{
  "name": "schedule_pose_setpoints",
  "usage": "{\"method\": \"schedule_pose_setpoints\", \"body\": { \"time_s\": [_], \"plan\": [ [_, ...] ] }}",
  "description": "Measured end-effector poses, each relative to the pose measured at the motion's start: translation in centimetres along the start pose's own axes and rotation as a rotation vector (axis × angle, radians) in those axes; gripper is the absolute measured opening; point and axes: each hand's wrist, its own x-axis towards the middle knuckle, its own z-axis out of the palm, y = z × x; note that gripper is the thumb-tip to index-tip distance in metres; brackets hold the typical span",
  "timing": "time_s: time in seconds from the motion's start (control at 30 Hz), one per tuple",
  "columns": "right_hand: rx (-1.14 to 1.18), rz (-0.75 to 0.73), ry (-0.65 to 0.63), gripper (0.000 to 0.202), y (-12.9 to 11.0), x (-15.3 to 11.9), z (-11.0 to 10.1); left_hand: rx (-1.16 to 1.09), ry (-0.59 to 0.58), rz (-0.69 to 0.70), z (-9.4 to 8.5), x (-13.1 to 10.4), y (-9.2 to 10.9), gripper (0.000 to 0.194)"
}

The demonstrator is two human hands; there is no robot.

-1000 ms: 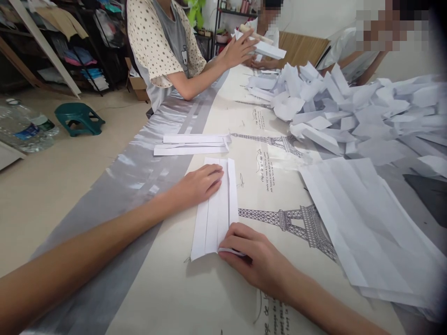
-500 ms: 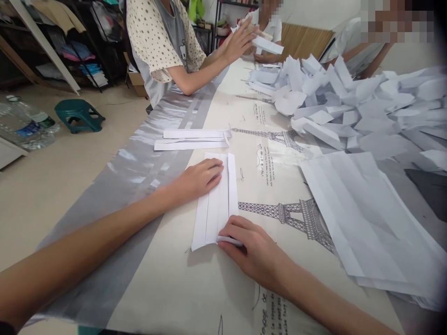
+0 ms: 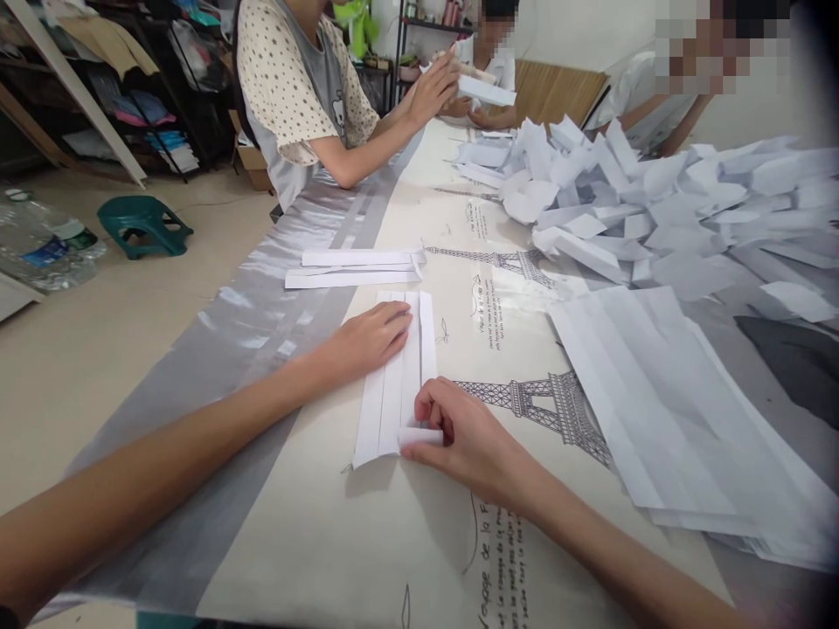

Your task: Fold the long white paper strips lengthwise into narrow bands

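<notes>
A creased sheet of white paper (image 3: pixel 391 393) lies lengthwise before me on the printed tablecloth (image 3: pixel 315 524). My left hand (image 3: pixel 378 334) rests flat across its far part, fingers stretched out and close together. At the near right corner, my right hand (image 3: pixel 459 432) pinches the paper's edge, which curls up in a small roll between thumb and fingers. Just beyond the sheet are folded white paper strips (image 3: pixel 354 266), lying crosswise.
A stack of white sheets (image 3: pixel 655 411) lies to the right, with a large heap of folded paper pieces (image 3: pixel 622 192) behind it. Across the table a co-worker's hands (image 3: pixel 433 87) hold folded paper. A green stool (image 3: pixel 144 225) stands on the floor at left.
My right hand's fingers have lifted and curled, and the sheet's near right corner is now rolled up higher. My left hand stays on the paper. The whole view has shifted slightly.
</notes>
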Motion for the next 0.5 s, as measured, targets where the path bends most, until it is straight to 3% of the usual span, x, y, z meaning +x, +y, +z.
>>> {"method": "schedule_pose_setpoints", "body": {
  "time_s": [0.17, 0.27, 0.37, 0.43, 0.5],
  "plan": [
    [-0.002, -0.005, -0.015, 0.031, -0.1, 0.1, -0.2, 0.056, 0.081, 0.063, -0.6, 0.5, 0.7, 0.028],
    [0.011, -0.023, -0.006, 0.032, 0.0, 0.1, -0.2, -0.113, 0.059, 0.073, -2.3, 0.6, 1.3, 0.027],
    [0.03, -0.043, 0.006, 0.036, 0.3, 0.2, 0.0, -0.44, -0.192, 0.15, -4.5, 0.5, 2.0, 0.03],
    [0.051, -0.054, 0.014, 0.039, 0.6, 0.2, 0.2, -0.52, -0.427, 0.202, -5.6, 0.5, 2.4, 0.055],
    [0.069, -0.068, 0.031, 0.043, 0.9, 0.2, 0.4, -0.519, -0.531, 0.193, -6.0, 0.5, 2.7, 0.079]
  ]
}}
